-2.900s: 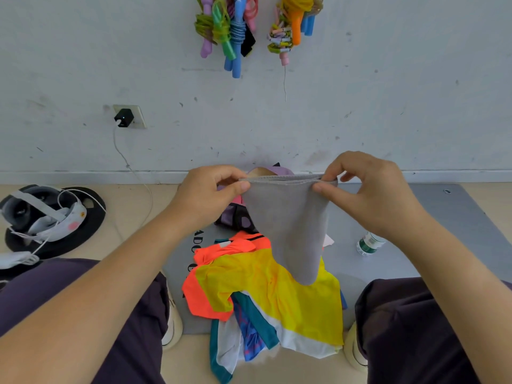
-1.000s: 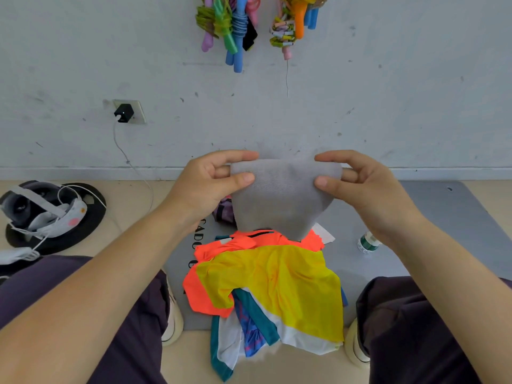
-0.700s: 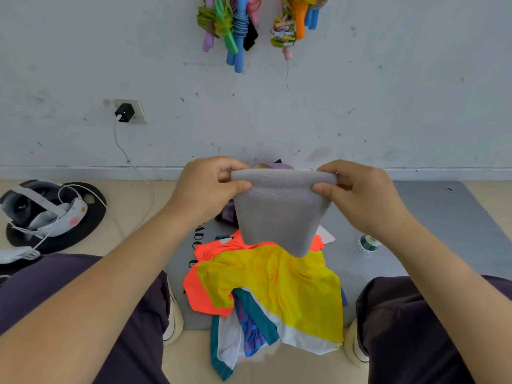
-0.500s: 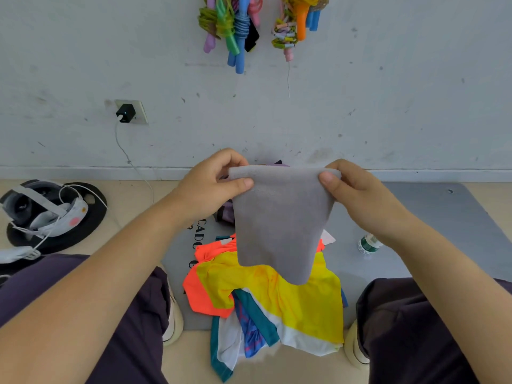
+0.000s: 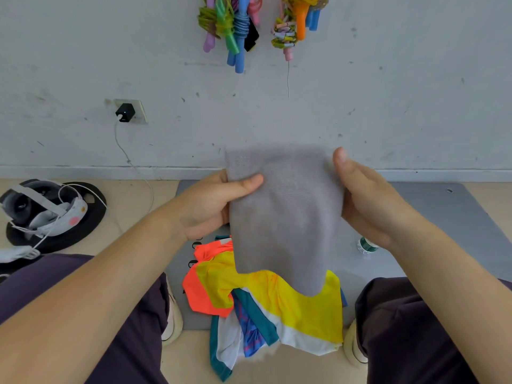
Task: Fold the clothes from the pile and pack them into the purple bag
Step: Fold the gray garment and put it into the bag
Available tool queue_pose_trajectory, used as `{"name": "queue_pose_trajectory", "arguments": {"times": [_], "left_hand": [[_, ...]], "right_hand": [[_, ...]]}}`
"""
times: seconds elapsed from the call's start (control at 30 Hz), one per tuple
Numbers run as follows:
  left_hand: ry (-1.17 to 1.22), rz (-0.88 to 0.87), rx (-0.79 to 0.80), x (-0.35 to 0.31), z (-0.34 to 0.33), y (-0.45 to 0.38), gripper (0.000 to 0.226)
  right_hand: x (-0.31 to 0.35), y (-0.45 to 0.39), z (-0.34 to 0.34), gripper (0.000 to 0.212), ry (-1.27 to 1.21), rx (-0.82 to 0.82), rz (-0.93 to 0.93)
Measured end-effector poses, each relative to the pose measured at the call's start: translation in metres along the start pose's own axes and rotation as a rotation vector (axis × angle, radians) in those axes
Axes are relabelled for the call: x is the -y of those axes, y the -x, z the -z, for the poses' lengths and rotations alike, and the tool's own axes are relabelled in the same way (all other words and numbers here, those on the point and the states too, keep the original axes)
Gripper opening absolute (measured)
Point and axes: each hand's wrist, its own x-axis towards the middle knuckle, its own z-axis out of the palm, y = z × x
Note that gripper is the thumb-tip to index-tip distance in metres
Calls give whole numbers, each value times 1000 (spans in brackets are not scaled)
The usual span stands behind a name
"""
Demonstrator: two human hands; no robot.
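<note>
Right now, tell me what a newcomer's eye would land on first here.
First, the grey cloth held up at centre, the left hand and right hand gripping its sides. Below it, the bright pile of clothes lies on the grey mat. Coloured skipping ropes hang on the wall above.

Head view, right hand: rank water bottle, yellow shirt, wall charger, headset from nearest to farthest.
From the right hand, which pinches the grey cloth:
1. Water bottle, on the mat just below the wrist.
2. Yellow shirt, top of the pile, lower left of the hand.
3. Wall charger, in the socket far to the left.
4. Headset, on the floor at the left edge.
</note>
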Motion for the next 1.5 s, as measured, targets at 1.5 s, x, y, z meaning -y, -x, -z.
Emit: {"name": "queue_pose_trajectory", "arguments": {"times": [1.5], "left_hand": [[-52, 72, -137, 6, -20, -21, 66]], "right_hand": [[-12, 8, -40, 39, 995, -295, 562]]}}
